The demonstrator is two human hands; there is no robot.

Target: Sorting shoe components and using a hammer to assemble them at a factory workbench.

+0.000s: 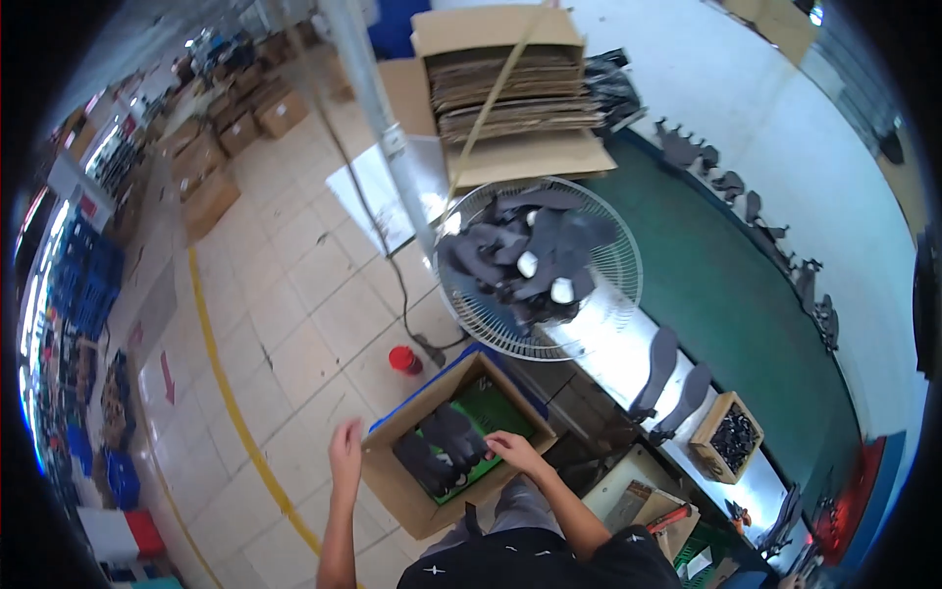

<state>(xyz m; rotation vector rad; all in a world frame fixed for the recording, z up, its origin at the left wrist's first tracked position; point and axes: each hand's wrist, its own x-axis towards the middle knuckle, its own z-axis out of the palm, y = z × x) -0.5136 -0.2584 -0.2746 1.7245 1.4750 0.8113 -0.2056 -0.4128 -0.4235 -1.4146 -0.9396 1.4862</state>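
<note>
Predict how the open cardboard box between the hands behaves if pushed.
The cardboard box would probably flex at the rim: its thin walls stand with no closed top bracing them. Tipping seems less likely, since the dark grey pieces lie below the rim. They look unfastened, so they may slide inside.

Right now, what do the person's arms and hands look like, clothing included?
Left hand and right hand: bare, no gloves. Forearms uncovered, no cables or markings visible. Black top with small white star-like marks; its short right sleeve shows, the left one is out of frame.
</note>
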